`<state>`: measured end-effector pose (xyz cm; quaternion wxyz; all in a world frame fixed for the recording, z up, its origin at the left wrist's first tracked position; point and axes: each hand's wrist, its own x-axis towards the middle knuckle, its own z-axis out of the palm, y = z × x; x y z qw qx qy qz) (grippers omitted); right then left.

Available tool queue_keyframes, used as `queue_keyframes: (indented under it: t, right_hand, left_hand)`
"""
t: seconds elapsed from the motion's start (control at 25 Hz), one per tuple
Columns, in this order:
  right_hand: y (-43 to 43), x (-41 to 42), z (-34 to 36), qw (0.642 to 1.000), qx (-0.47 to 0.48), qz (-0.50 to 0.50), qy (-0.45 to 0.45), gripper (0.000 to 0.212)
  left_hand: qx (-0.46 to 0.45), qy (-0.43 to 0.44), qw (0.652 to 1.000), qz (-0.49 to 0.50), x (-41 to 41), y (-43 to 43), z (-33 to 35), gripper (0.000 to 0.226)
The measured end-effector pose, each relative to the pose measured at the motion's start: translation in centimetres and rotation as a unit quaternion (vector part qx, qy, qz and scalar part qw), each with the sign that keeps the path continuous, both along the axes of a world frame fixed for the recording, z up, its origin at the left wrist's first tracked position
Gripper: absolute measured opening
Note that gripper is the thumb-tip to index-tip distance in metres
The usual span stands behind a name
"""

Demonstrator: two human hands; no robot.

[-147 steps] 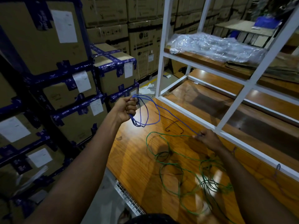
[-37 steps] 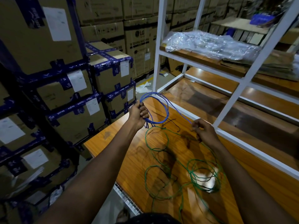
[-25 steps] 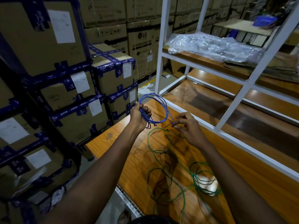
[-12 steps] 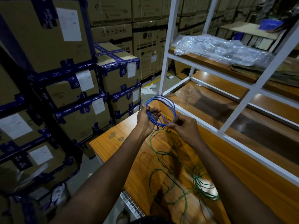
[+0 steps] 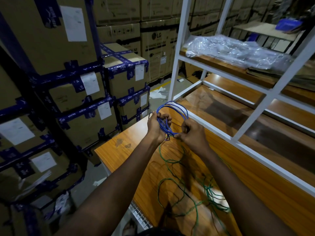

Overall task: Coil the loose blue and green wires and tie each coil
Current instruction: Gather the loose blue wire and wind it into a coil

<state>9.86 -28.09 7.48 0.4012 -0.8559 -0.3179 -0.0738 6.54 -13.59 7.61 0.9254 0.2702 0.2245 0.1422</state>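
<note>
The blue wire [image 5: 177, 108] is wound into a round coil of several loops, held up above the wooden table [image 5: 129, 150]. My left hand [image 5: 156, 126] grips the coil's left side, fingers curled through the loops. At the coil's lower right, my right hand [image 5: 191, 132] pinches the blue wire where its end meets the loops. The green wire [image 5: 172, 161] lies loose and tangled on the table below my forearms, trailing toward the near edge. A thin dark wire is mixed in with it.
A white metal shelf frame [image 5: 175, 65] stands on the table right of my hands, with crumpled clear plastic [image 5: 235, 50] on its upper board. Stacked cardboard boxes [image 5: 88, 92] with blue tape fill the left. A wire grille [image 5: 139, 217] sits at the table's near edge.
My right hand fed the trailing blue wire in and closed from far right onto the coil. The blue wire went from a long loose strand to a full coil between both hands.
</note>
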Motion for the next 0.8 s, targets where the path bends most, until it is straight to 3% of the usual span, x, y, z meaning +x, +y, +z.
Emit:
queue_keyframes:
  t: [0.16,0.32,0.44,0.52,0.6,0.68,0.72,0.8]
  right_hand:
    - [0.4,0.0,0.0,1.0,0.002,0.016,0.001,0.048]
    - [0.9,0.2,-1.1,1.0,-0.006,-0.018,0.011,0.048]
    - [0.8,0.4,-2.2,0.986,0.012,-0.132,0.097,0.046]
    - [0.6,0.7,-2.6,0.963,0.017,-0.192,0.188,0.06]
    - [0.2,0.9,-2.6,0.896,0.099,-0.179,0.395,0.074]
    - [-0.3,1.0,-2.3,0.767,0.174,-0.091,0.611,0.069]
    - [-0.6,0.9,-2.2,0.715,0.197,-0.052,0.669,0.06]
    - [-0.6,0.9,-2.3,0.686,0.26,-0.023,0.679,0.033]
  left_hand:
    - [0.045,0.028,0.999,-0.003,0.2,0.0,-0.4,0.045]
    - [0.016,0.014,0.999,-0.036,0.3,0.2,-0.3,0.043]
    - [-0.012,-0.016,0.996,-0.088,0.0,0.6,-0.1,0.044]
    - [-0.044,-0.053,0.988,-0.139,-0.4,0.8,-0.4,0.045]
    - [-0.07,-0.09,0.977,-0.18,-0.6,0.9,-0.9,0.046]
    - [-0.097,-0.118,0.967,-0.206,-0.8,0.9,-1.6,0.054]
    - [-0.108,-0.126,0.963,-0.213,-0.9,1.0,-1.9,0.058]
    - [-0.122,-0.124,0.961,-0.214,-1.3,1.1,-2.4,0.06]
